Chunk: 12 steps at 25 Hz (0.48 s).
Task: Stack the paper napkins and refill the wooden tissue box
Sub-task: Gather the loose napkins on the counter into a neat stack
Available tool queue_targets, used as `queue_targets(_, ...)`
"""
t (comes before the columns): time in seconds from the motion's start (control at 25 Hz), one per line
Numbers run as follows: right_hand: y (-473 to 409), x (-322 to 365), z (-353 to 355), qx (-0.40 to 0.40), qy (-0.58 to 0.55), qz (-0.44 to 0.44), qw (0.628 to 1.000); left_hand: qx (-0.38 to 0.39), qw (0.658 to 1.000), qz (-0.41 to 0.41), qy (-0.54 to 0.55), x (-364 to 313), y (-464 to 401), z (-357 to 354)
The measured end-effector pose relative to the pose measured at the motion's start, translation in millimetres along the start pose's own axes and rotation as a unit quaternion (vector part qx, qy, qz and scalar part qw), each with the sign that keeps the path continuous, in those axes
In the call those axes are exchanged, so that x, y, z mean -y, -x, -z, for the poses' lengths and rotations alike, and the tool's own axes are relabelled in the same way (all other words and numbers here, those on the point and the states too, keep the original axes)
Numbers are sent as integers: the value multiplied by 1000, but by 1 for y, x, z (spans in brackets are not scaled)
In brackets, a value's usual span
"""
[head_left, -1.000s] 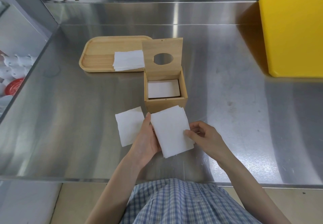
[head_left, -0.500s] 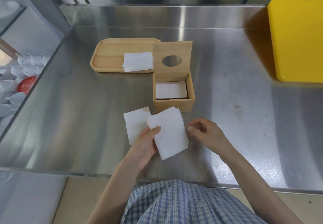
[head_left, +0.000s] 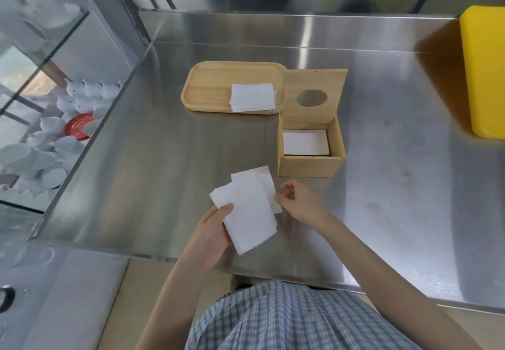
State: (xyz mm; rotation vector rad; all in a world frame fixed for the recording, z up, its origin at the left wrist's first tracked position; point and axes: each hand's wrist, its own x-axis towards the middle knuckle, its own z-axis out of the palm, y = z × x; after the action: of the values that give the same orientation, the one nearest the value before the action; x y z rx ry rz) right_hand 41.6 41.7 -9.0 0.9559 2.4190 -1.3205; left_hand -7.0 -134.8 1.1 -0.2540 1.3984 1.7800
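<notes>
Step in hand, as judged: gathering loose sheets into one stack ahead of loading the box.

Left hand (head_left: pixel 211 233) is closed on a small stack of white square paper napkins (head_left: pixel 250 220), thumb on top, the stack held tilted just above the brushed stainless-steel bench (head_left: pixel 153 158). A second white napkin (head_left: pixel 266 179) lies partly under the held stack at its far edge; whether it rests flat on the bench cannot be told. Right hand (head_left: pixel 299 203) sits just beside that napkin with fingers curled narrow, the fingertips at its right edge; a firm pinch cannot be confirmed.

The square light-wood tissue box (head_left: pixel 310 165) stands just beyond the hands, its hinged wooden lid with an oval hole (head_left: pixel 313 95) standing open. Inside, a low layer of white napkins (head_left: pixel 305 142) covers the floor; the box appears far from full. Touching its left rear corner, a rounded rectangular wooden tray (head_left: pixel 216 82) carries a further pile of white napkins (head_left: pixel 252 97) at its right end. A yellow plastic slab (head_left: pixel 483 71) lies well apart on the right.

Next move calls for bringing the stray napkin square onto the held stack, aligning edges, then lowering the stack flat through the open top. Thin sheets may slide or fold if gripped at one corner only
</notes>
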Motion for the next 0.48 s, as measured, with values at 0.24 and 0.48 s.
queue_targets(0.24,-14,25,-25,-23,183,-31,982,-33,999,-2,11,-3,1,13)
queue_targets(0.48,-20,27,-34,-44,249,-21,967,-22,1000,-2,7,-7,-3,22)
